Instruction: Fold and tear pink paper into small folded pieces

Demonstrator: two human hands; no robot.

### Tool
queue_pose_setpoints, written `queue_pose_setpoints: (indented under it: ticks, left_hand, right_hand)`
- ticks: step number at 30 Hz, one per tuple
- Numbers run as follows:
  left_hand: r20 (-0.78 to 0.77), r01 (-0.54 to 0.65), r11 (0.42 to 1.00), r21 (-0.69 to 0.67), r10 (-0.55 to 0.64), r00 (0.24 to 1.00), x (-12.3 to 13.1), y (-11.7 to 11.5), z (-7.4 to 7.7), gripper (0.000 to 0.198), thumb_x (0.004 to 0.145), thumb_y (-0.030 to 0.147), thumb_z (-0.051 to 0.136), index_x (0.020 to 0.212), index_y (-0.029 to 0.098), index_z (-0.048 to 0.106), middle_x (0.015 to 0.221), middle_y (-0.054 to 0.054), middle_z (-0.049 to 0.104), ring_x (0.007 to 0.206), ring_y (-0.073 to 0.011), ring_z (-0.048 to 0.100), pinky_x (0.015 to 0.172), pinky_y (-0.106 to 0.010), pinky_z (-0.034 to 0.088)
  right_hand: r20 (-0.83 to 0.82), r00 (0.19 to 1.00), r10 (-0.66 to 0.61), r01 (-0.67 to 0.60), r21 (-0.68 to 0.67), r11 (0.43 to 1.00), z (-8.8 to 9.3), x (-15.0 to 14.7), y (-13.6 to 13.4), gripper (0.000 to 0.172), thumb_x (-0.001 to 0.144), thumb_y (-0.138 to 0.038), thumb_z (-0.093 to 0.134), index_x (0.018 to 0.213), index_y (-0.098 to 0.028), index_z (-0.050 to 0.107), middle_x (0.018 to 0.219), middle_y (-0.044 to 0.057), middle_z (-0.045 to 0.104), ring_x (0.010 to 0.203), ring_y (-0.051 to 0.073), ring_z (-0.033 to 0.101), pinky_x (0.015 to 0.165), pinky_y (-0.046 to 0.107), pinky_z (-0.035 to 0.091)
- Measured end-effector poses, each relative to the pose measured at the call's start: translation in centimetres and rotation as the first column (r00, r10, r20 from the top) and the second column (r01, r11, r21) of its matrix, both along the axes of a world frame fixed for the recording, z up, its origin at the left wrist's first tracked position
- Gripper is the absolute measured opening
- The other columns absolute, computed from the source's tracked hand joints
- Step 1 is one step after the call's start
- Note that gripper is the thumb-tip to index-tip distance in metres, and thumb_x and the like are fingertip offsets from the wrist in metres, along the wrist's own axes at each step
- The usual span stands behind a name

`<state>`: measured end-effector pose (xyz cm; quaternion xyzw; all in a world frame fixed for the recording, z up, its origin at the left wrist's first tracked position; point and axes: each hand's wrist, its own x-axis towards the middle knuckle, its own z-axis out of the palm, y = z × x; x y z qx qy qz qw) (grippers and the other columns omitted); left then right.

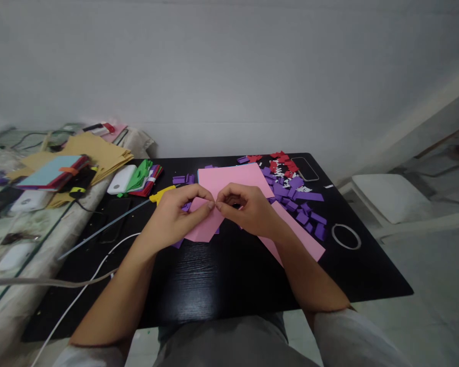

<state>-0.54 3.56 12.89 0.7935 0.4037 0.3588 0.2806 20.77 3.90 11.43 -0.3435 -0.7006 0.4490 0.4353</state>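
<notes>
Over the black table, my left hand (181,214) and my right hand (248,206) meet with thumbs and fingertips nearly touching. Both pinch the edge of a small piece of pink paper (204,228), which hangs mostly below my left hand. Behind my hands lies a larger pink sheet (233,176). A pink paper strip (298,234) sits under my right forearm. Folded purple paper pieces (290,196) are scattered to the right, and a few purple pieces (183,179) lie behind my left hand.
To the left are a yellow glue gun (162,193) with a glue stick (105,229), a white cable (94,278), green paper bundles (141,175) and a white box (121,179). Red scraps (285,160) and a bangle-like ring (346,236) lie right. A white stool (390,199) stands beside the table.
</notes>
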Motion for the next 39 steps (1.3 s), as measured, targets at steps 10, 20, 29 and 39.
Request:
queue_pose_setpoints:
  ticks: [10, 20, 29, 39]
  left_hand:
    - [0.207, -0.151, 0.987, -0.057, 0.160, 0.965, -0.4, 0.2, -0.2, 0.015, 0.092, 0.033, 0.071, 0.088, 0.019, 0.073, 0.081, 0.000, 0.070, 0.069, -0.0132, 0.059, 0.063, -0.025, 0.044]
    - [0.233, -0.090, 0.990, -0.106, 0.112, 0.966, 0.8, 0.1, -0.4, 0.013, 0.092, 0.033, 0.072, 0.091, 0.020, 0.076, 0.085, -0.002, 0.074, 0.074, -0.0153, 0.063, 0.069, -0.028, 0.048]
    - [0.134, -0.014, 0.996, -0.087, 0.025, 0.991, 0.3, 0.3, -0.2, 0.011, 0.093, 0.028, 0.067, 0.089, 0.019, 0.073, 0.081, -0.002, 0.071, 0.073, -0.0148, 0.062, 0.067, -0.027, 0.047]
    - [-0.055, 0.118, 0.993, 0.006, -0.118, 0.992, -0.4, 0.4, 0.4, 0.011, 0.093, 0.021, 0.064, 0.083, 0.019, 0.069, 0.079, 0.001, 0.070, 0.074, -0.0132, 0.061, 0.071, -0.026, 0.047]
  right_hand:
    - [-0.064, 0.994, -0.093, 0.090, -0.055, 0.994, 0.7, 1.5, 0.6, 0.010, 0.086, -0.027, 0.074, 0.082, -0.018, 0.068, 0.076, 0.000, 0.069, 0.067, 0.012, 0.063, 0.065, 0.027, 0.054]
    - [-0.082, 0.996, -0.039, 0.038, -0.018, 0.999, -0.3, 0.0, 0.2, 0.016, 0.091, -0.035, 0.074, 0.090, -0.019, 0.072, 0.086, 0.002, 0.072, 0.077, 0.015, 0.067, 0.074, 0.030, 0.055]
    - [-0.061, 0.998, -0.034, 0.032, -0.036, 0.999, -0.2, 0.1, 0.2, 0.014, 0.088, -0.033, 0.075, 0.088, -0.019, 0.072, 0.084, 0.002, 0.073, 0.077, 0.015, 0.067, 0.075, 0.029, 0.055]
    - [0.040, 0.999, 0.027, -0.026, -0.028, 0.999, -0.1, 0.1, 0.1, 0.005, 0.084, -0.023, 0.070, 0.083, -0.018, 0.071, 0.075, -0.002, 0.067, 0.067, 0.011, 0.056, 0.063, 0.025, 0.045]
